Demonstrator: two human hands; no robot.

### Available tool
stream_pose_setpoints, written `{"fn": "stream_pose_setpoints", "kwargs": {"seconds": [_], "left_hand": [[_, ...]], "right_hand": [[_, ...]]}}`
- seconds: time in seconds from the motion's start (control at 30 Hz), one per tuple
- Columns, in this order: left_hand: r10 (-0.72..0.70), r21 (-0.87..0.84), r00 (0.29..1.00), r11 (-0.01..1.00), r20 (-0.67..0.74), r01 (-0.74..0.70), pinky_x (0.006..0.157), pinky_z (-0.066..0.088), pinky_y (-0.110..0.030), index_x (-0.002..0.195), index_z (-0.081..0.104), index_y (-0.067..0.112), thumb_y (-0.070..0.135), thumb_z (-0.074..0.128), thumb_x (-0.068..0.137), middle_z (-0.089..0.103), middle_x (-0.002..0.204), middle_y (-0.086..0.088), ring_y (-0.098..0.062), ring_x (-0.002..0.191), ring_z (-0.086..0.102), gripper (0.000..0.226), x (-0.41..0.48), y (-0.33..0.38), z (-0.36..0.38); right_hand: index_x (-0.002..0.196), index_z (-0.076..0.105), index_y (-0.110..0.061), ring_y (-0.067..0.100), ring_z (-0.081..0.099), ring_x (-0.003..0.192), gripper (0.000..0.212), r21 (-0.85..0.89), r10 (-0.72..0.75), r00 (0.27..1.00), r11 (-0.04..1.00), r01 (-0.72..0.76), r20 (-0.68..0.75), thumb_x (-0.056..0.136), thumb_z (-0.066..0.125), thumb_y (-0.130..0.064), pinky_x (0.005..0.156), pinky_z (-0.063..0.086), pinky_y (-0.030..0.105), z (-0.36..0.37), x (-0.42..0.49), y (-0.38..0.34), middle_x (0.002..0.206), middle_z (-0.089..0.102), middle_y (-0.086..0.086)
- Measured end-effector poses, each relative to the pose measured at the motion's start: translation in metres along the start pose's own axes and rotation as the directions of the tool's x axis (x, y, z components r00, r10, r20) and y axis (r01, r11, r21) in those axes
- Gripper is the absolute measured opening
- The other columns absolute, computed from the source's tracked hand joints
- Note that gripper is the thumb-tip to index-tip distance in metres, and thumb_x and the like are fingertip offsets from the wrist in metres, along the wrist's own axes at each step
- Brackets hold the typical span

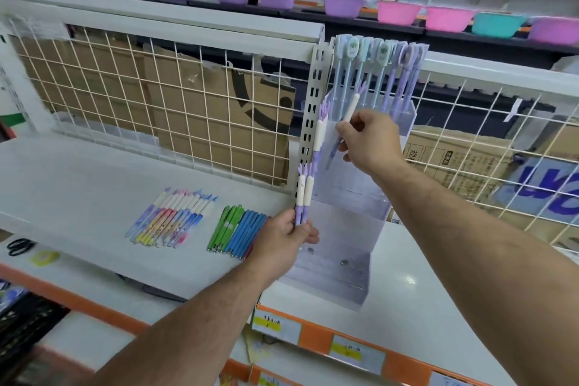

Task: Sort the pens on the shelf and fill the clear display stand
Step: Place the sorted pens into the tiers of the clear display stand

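Both forearms enter from the near edge, bare to the wrist. Left hand (283,236) is held at the near-left corner of the clear display stand (344,229), its fingers (308,235) clamped on the lower ends of a small bunch of purple-and-white pens (305,191); at least three stand upright in that grip, one reaching higher than the others. Right hand (371,141) is raised in front of the stand's upper tier, its fingers closed on a single purple-and-white pen (350,110), which tilts with its tufted top up and to the right and its tip pointing down into the stand.

This stand is a stepped, transparent unit resting on the white shelf (78,182), just right of a perforated metal upright (310,122). Its rearmost, highest tier holds a row of upright pens with flat pastel toppers (376,72) in blue, green and purple. Lower tiers appear unfilled, though the clear walls make this hard to confirm.

On the shelf to the left of the stand lie two flat groups: green and blue pens (239,229) side by side, just beside the left hand, and further left a row of pastel multicoloured pens (174,216). Black scissors (20,246) lie at the near-left edge. A white wire grid (141,88) backs the shelf, with cardboard boxes (203,122) behind it. Coloured plastic bowls (344,5) line a far shelf.
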State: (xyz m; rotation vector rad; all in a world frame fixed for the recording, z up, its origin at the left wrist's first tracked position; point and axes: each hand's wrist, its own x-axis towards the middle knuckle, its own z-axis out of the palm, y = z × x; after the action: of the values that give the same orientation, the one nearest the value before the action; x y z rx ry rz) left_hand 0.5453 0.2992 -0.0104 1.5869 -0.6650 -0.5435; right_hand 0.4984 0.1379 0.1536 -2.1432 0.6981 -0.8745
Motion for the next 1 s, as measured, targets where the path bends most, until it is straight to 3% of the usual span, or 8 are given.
{"fn": "stream_pose_setpoints", "kwargs": {"seconds": [0.23, 0.53, 0.67, 0.77, 0.9, 1.0], "left_hand": [[-0.001, 0.028, 1.000, 1.000, -0.003, 0.002, 0.094, 0.053, -0.042, 0.100, 0.064, 0.030, 0.026, 0.055, 0.100, 0.076, 0.093, 0.013, -0.006, 0.090, 0.073, 0.009, 0.000, 0.001, 0.001], [-0.010, 0.031, 1.000, 0.999, -0.005, 0.010, 0.096, 0.053, -0.045, 0.101, 0.065, 0.028, 0.026, 0.056, 0.101, 0.076, 0.091, 0.012, -0.007, 0.090, 0.073, 0.009, -0.002, 0.005, 0.001], [-0.017, 0.026, 1.000, 1.000, 0.001, 0.017, 0.096, 0.053, -0.042, 0.101, 0.065, 0.028, 0.026, 0.056, 0.100, 0.076, 0.091, 0.012, -0.005, 0.090, 0.073, 0.009, -0.003, 0.006, 0.001], [-0.021, 0.016, 1.000, 1.000, 0.000, 0.021, 0.096, 0.052, -0.040, 0.101, 0.066, 0.026, 0.024, 0.057, 0.100, 0.077, 0.092, 0.011, -0.006, 0.090, 0.073, 0.010, -0.003, 0.006, 0.001], [-0.034, -0.028, 0.999, 0.999, 0.022, 0.034, 0.094, 0.052, -0.039, 0.103, 0.068, 0.024, 0.019, 0.057, 0.101, 0.077, 0.093, 0.005, -0.010, 0.092, 0.074, 0.013, -0.004, 0.007, 0.001], [-0.031, -0.020, 0.999, 0.999, 0.045, 0.031, 0.091, 0.051, -0.038, 0.103, 0.068, 0.022, 0.020, 0.056, 0.101, 0.077, 0.093, 0.002, -0.013, 0.092, 0.074, 0.012, -0.003, 0.006, -0.002]], "right_hand": [[0.086, 0.067, -0.005, 0.025, 0.072, 0.075, 0.020, -0.117, 0.015, 0.989, 0.993, 0.003, 0.148, 0.097, 0.065, -0.021, 0.075, 0.061, 0.048, 0.010, -0.004, 0.007, 0.075, 0.072, 0.008], [0.083, 0.070, -0.004, 0.031, 0.071, 0.077, 0.020, -0.182, -0.014, 0.982, 0.982, 0.050, 0.191, 0.095, 0.069, -0.020, 0.076, 0.061, 0.046, 0.013, -0.005, 0.012, 0.078, 0.072, 0.012], [0.091, 0.071, -0.009, 0.025, 0.069, 0.082, 0.012, -0.160, 0.005, 0.993, 0.987, 0.014, 0.115, 0.090, 0.073, -0.020, 0.076, 0.060, 0.038, 0.010, -0.014, 0.019, 0.086, 0.071, 0.005], [0.075, 0.068, -0.012, 0.024, 0.069, 0.069, 0.015, -0.133, 0.004, 0.998, 0.991, 0.003, 0.056, 0.089, 0.066, -0.017, 0.064, 0.061, 0.039, 0.005, -0.034, 0.020, 0.073, 0.070, 0.001], [0.071, 0.070, -0.010, 0.025, 0.069, 0.054, 0.017, -0.177, 0.086, 0.947, 0.984, -0.032, 0.310, 0.086, 0.069, -0.017, 0.044, 0.053, 0.030, 0.008, -0.066, 0.020, 0.058, 0.070, 0.007], [0.077, 0.071, -0.013, 0.022, 0.070, 0.056, 0.010, -0.203, 0.107, 0.911, 0.979, -0.027, 0.399, 0.086, 0.071, -0.016, 0.045, 0.050, 0.027, 0.014, -0.076, 0.022, 0.063, 0.072, 0.008]]}}
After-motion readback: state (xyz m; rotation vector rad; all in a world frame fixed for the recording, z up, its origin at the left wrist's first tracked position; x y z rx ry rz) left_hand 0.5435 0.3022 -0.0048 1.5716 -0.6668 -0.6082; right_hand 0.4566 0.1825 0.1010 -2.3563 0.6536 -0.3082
